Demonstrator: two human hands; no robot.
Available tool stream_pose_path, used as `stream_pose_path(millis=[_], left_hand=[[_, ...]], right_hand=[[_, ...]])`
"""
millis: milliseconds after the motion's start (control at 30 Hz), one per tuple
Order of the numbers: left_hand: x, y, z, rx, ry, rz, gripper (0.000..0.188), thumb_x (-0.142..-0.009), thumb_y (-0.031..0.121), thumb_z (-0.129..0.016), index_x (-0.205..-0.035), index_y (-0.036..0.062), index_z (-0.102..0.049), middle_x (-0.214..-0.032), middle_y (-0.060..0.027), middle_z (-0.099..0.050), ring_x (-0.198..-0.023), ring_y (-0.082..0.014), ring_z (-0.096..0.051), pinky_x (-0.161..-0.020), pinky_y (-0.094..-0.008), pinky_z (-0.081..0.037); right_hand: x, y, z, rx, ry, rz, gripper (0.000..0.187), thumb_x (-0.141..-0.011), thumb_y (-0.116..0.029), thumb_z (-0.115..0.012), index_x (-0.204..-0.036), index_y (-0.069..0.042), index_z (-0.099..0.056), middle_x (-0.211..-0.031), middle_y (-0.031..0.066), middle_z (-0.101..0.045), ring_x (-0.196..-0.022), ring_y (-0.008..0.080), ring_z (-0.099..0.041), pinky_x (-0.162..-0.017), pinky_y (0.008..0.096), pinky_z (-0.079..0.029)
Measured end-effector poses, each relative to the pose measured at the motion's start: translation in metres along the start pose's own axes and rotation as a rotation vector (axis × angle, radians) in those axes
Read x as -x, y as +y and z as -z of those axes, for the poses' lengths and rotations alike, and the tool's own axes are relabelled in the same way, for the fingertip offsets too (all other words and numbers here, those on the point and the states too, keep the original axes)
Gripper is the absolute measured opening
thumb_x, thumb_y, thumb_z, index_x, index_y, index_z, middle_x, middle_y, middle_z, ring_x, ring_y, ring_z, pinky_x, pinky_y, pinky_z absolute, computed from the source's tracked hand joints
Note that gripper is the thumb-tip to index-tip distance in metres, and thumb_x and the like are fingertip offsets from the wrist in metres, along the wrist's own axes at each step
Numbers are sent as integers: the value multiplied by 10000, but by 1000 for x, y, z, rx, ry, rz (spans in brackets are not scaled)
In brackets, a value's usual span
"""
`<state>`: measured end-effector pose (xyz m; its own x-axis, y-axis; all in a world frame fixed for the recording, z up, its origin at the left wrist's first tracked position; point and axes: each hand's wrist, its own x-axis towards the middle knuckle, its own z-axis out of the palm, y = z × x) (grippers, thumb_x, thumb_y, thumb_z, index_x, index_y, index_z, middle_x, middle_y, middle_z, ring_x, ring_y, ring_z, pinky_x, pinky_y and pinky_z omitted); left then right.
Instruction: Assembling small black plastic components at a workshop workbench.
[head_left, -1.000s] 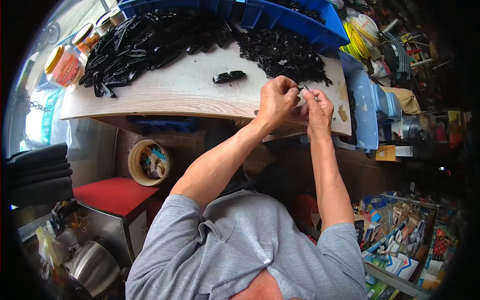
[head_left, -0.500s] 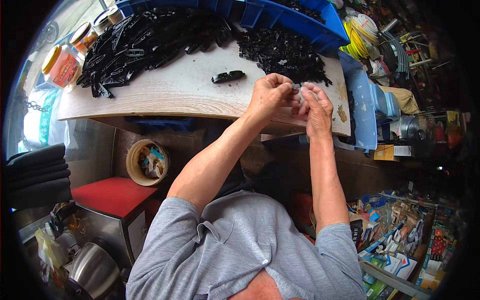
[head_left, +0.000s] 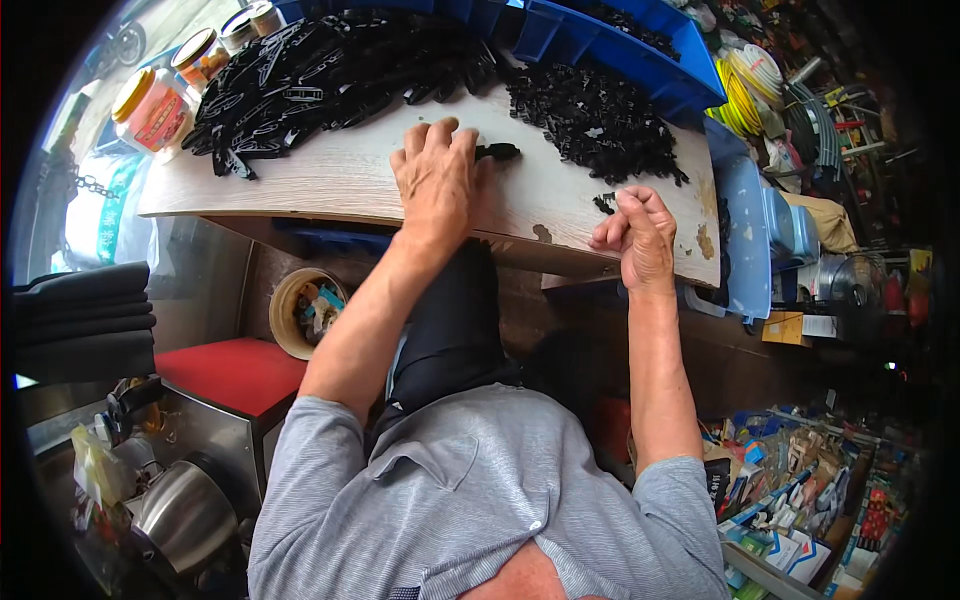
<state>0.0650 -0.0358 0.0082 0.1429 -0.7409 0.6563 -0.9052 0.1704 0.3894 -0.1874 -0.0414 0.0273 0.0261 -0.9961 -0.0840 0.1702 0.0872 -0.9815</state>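
Observation:
My left hand [head_left: 437, 185] reaches over the table with its fingers apart, above a long black plastic part [head_left: 499, 152]. It covers that part's left end, so I cannot see whether it touches it. Further right, my right hand [head_left: 642, 238] is held with curled fingers, thumb and fingertips pinched together. At those fingertips is a small black plastic clip [head_left: 605, 203]. Beyond the left hand spreads a big pile of long black plastic parts [head_left: 310, 90]. A heap of small black plastic pieces [head_left: 595, 125] lies beyond the right hand.
Blue bins [head_left: 625, 50] stand along the back of the pale wooden table [head_left: 370, 185]. Lidded jars [head_left: 155, 112] are at its left end. A light-blue crate [head_left: 748, 240] adjoins the right edge. Below left are a waste bucket [head_left: 283, 318] and a red-topped cabinet [head_left: 235, 373].
My hands have parted. The left has moved left to the long black part; the right has drawn back slightly toward me with its fingers curled. The whole view has shifted a little.

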Motion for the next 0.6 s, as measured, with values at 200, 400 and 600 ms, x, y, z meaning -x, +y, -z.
stream_pose_path(millis=[200, 400, 600], left_hand=[[5, 0, -13, 518, -202, 39, 279, -836, 138, -710, -1102, 65, -667, -906, -112, -695, -745, -287, -651, -685, -361, -521], [15, 50, -12, 1421, -586, 547, 253, -900, 90, -689, -1138, 14, -648, -818, -16, -659, -699, -62, -614, -583, -217, -520], [14, 68, -20, 1533, -639, 575, 268, -876, 62, -673, -1098, -80, -624, -865, -78, -689, -731, -97, -654, -637, -247, -566]], right_hand=[[1, 5, -13, -125, 2, 36, 144, -902, -197, -692, -959, -82, -628, -526, 28, -533, -482, 176, -602, -523, 394, -597], [8, 9, -23, -235, 8, 77, 192, -887, -233, -736, -980, -89, -651, -550, 22, -548, -483, 161, -577, -533, 348, -574], [6, 13, -16, -238, 46, 67, 150, -871, -175, -770, -973, -104, -686, -664, -22, -621, -512, 80, -547, -508, 208, -440]])
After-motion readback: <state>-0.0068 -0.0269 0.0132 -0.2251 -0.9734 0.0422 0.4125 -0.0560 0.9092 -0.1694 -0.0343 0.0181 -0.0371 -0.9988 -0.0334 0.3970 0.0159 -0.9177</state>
